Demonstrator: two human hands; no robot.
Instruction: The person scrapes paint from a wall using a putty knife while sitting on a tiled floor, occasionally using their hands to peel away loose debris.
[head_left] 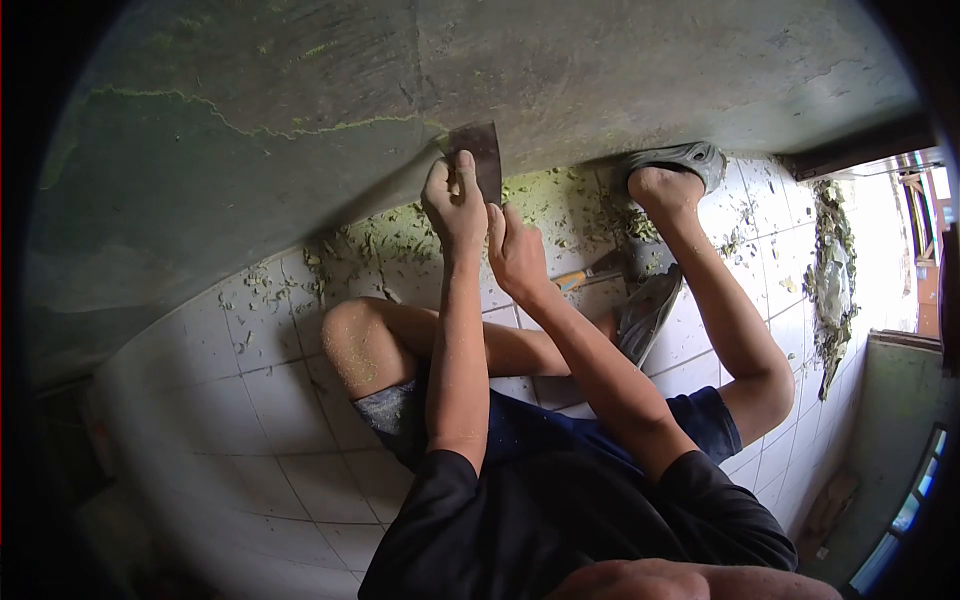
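Observation:
My left hand [457, 205] is closed on a dark, flat scraper blade [478, 150], its thumb lying along the face. The blade's upper edge is at the grey-green wall [330, 70], low down near the floor. My right hand [517, 250] is closed at the blade's lower corner, thumb and forefinger pinching it; the other fingers are curled. Greenish flakes [380, 240] cover the floor at the wall's foot. Between my legs lies a tool with an orange-yellow handle [570, 280], its dark end partly among flakes.
White floor tiles [215, 340] spread under my bent legs. My grey shoe [690, 160] is by the wall at the right. A long heap of debris [830, 280] lies near the doorway. A jagged crack-like line [250, 128] of peeled paint crosses the wall.

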